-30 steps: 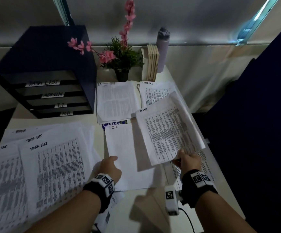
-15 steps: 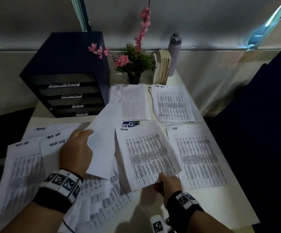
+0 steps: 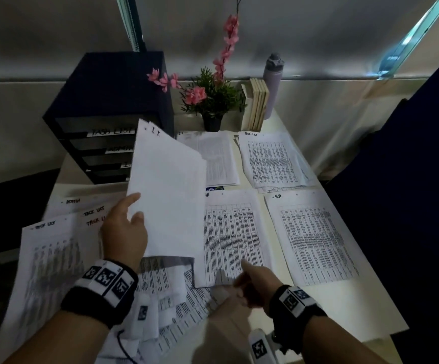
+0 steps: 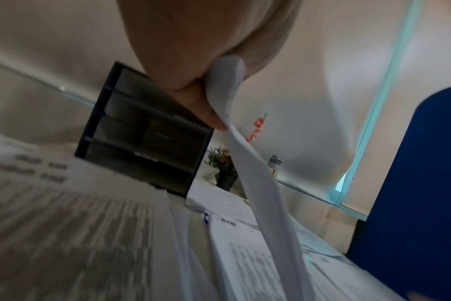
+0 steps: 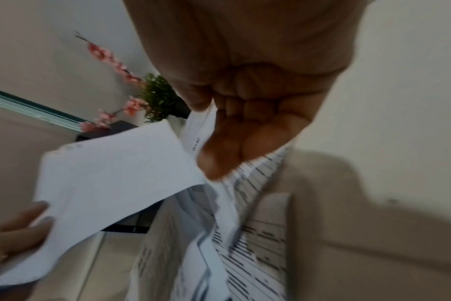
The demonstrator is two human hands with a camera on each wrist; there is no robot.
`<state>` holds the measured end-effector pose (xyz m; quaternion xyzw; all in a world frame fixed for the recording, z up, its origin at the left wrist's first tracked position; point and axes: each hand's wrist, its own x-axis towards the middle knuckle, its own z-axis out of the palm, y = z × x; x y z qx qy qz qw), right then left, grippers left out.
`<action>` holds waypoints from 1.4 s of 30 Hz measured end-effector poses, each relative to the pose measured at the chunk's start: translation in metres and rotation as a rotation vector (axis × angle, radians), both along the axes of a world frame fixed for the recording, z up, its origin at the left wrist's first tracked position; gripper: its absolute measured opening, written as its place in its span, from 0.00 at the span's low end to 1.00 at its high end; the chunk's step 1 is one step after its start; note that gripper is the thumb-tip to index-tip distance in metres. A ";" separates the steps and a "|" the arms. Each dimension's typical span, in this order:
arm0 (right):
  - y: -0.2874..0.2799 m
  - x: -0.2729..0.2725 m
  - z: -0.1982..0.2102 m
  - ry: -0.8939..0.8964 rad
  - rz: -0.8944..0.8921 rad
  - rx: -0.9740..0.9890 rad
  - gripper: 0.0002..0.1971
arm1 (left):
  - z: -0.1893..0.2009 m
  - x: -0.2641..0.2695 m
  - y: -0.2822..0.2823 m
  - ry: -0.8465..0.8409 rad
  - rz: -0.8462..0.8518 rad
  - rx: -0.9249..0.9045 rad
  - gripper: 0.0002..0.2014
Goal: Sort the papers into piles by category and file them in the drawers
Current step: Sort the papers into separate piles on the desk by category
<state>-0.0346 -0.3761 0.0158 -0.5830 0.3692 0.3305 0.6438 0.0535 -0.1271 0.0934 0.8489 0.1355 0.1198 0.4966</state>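
Observation:
My left hand point(image 3: 124, 229) holds up a thin stack of white sheets marked "I.T." point(image 3: 166, 195) by its left edge, tilted in front of the black drawer unit point(image 3: 108, 114). In the left wrist view the thumb and fingers point(image 4: 193, 97) pinch those sheets point(image 4: 258, 173). My right hand point(image 3: 250, 282) pinches the lower edge of a printed ADMIN sheet point(image 3: 231, 237) that lies left of the H.R. sheet point(image 3: 313, 237). In the right wrist view that paper's edge point(image 5: 198, 126) runs between thumb and curled fingers point(image 5: 245, 114).
A TASK LIST pile point(image 3: 273, 158) and another pile point(image 3: 215, 158) lie at the back of the table. Mixed overlapping sheets point(image 3: 48, 258) cover the left side. A potted plant point(image 3: 213, 101), books point(image 3: 257, 103) and a bottle point(image 3: 272, 82) stand along the back edge.
My left hand picked up the I.T. sheets and raised them toward the drawer unit. My right hand brought the ADMIN sheet left and down onto the table beside the H.R. sheet.

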 end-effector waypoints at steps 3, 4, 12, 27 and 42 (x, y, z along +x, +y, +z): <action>0.006 0.023 0.005 -0.187 -0.162 0.152 0.25 | -0.015 -0.004 -0.007 0.109 -0.026 -0.122 0.18; 0.009 0.030 0.006 -0.218 -0.224 0.209 0.24 | -0.022 -0.005 -0.009 0.158 -0.049 -0.167 0.19; 0.007 0.059 -0.010 -0.358 0.045 -0.485 0.13 | -0.080 -0.013 -0.006 0.562 -0.111 -0.369 0.31; -0.014 0.074 -0.019 -0.306 0.406 -0.670 0.26 | -0.101 -0.008 -0.032 0.591 -0.332 -0.041 0.25; -0.045 0.145 0.009 -0.453 0.494 -0.393 0.12 | -0.052 0.020 -0.011 0.608 -0.332 -0.445 0.25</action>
